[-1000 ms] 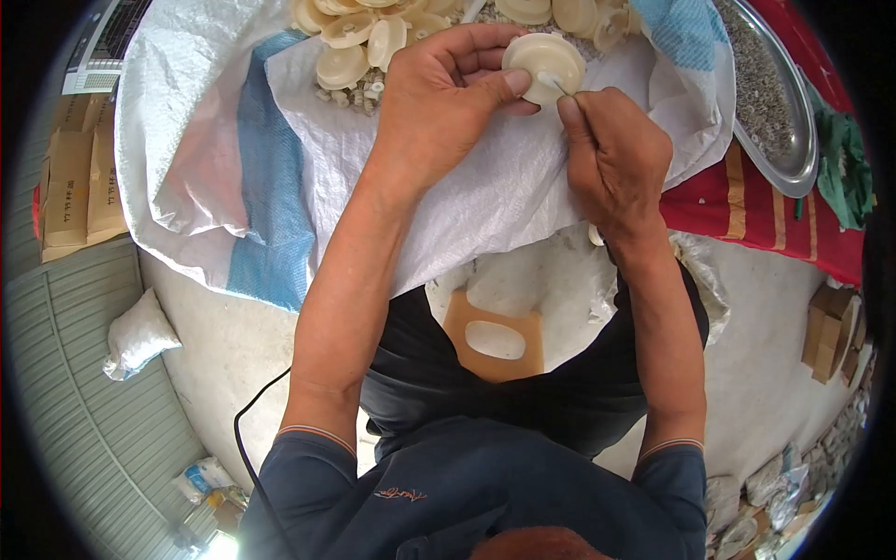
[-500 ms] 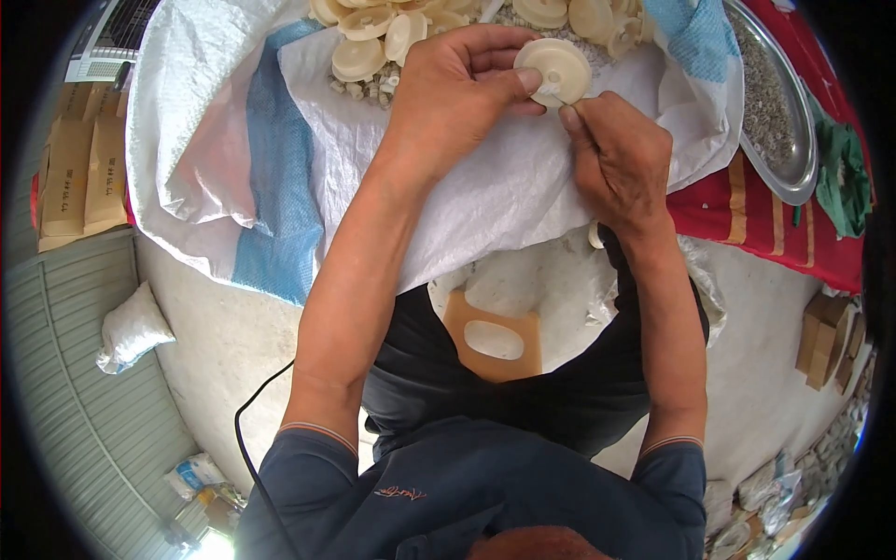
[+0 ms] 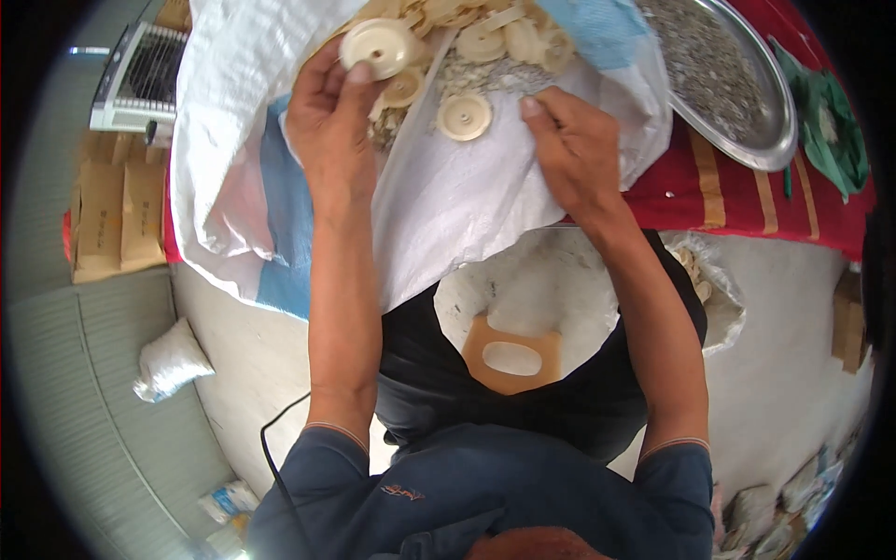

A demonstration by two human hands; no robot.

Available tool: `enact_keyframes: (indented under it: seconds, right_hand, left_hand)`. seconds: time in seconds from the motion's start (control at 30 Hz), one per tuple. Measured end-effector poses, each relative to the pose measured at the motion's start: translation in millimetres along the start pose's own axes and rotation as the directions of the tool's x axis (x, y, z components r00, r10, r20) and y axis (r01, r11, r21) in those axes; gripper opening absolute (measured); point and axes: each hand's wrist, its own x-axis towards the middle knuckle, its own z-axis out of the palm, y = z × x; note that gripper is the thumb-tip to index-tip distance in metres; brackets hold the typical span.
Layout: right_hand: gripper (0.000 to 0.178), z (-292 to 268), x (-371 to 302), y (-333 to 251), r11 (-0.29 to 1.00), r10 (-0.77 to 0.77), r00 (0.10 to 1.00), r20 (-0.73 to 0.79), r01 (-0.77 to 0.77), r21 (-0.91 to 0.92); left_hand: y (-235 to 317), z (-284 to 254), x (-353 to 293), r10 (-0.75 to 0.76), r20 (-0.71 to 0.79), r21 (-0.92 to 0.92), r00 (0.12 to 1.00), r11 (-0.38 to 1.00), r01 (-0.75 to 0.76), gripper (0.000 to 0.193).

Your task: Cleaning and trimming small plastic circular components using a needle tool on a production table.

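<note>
Between the thumb and fingers of my left hand (image 3: pixel 329 117) is a cream round plastic disc (image 3: pixel 380 47) with a raised rim and a small hub hole. Away to the right, my right hand (image 3: pixel 579 149) is closed with thumb and forefinger pressed together. Whatever it may pinch is too small to make out. A second cream plastic disc (image 3: pixel 465 118) with a hub lies face up on the white woven sack (image 3: pixel 457 205), between the hands and touched by neither. More cream discs (image 3: pixel 485 39) are heaped on the sack beyond, among small pale bits.
An oval metal tray (image 3: pixel 714 79) of small grey pieces stands on the red cloth (image 3: pixel 686 201) at right, beside a green bag (image 3: pixel 831 131). A white tub (image 3: pixel 532 280) with a tan handle sits between my legs. Cardboard boxes (image 3: pixel 117 210) stand at left.
My hands have parted from working together on one disc. The left has moved left holding a disc. A disc now lies on the sack between them. The whole view has shifted.
</note>
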Motion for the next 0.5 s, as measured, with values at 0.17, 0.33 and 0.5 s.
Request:
enact_keyframes:
  seconds: [0.17,0.33,0.5]
  right_hand:
    - [0.009,3,-5,24,0.985,-0.081,0.994,0.075,0.091,-0.145]
    - [0.014,-6,-8,19,0.782,-0.167,0.981,-0.096,0.192,0.593]
    - [0.015,-2,-11,25,0.883,-0.150,0.975,-0.162,0.206,0.422]
  left_hand:
    - [46,79,-38,-0.152,0.202,0.227,0.968,0.968,0.104,0.046]
    - [67,186,-109,-0.272,0.721,0.227,0.637,0.962,0.153,0.049]
    - [41,287,-169,-0.066,0.926,0.107,0.372,0.990,-0.090,0.046]
